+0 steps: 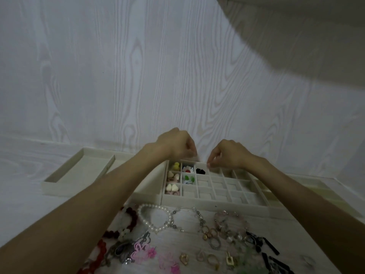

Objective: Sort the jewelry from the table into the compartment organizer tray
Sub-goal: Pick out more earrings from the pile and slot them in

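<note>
A beige compartment organizer tray (214, 201) lies mid-table. Its left cells hold small earrings: a yellow piece (175, 166), a white-and-red flower (187, 169), a black piece (200, 171), green pieces (188, 177) and cream hearts (171, 187). My left hand (177, 144) hovers over the tray's far edge with fingers curled; whether it holds anything is hidden. My right hand (227, 154) hangs over the black piece's cell, thumb and finger pinched together; nothing shows clearly between them. Loose jewelry lies near me: a pearl bracelet (153, 217), a red bead bracelet (131, 216), pink flower earrings (143, 251).
A shallow beige lid or second tray (59, 177) rests at the left. A clear tray (308, 186) sits to the right of the organizer. Gold rings (213, 260), a pink bead bracelet (231, 220) and black pieces (266, 246) crowd the near table. A white wood-grain wall stands behind.
</note>
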{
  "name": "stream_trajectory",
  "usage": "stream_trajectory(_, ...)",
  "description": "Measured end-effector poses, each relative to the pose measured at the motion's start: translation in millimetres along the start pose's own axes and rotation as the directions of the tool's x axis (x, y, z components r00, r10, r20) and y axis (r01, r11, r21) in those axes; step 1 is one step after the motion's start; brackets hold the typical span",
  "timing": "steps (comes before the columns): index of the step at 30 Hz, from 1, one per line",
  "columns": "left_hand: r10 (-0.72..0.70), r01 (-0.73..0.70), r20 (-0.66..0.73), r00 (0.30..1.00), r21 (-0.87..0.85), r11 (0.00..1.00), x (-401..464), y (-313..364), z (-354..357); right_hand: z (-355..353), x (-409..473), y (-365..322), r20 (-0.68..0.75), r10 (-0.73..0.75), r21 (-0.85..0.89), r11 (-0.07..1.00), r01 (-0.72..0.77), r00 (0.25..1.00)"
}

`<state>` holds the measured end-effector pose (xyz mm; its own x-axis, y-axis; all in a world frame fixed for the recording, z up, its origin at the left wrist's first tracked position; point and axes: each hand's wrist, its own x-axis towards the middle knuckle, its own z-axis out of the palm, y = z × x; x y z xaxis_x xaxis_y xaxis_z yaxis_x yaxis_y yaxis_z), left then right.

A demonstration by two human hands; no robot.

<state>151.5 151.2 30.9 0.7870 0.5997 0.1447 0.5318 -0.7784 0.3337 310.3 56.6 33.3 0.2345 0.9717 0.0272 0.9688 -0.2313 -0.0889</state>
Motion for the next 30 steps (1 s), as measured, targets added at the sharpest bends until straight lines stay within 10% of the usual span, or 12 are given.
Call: stream_trajectory(30, -0.11, 0.093, 0.148, 0.983, 0.119, 0.989, 35.0, 17.7, 27.4, 12.3, 25.0, -14.7, 0.101, 0.054, -0.197, 0.98, -0.033, 0.993)
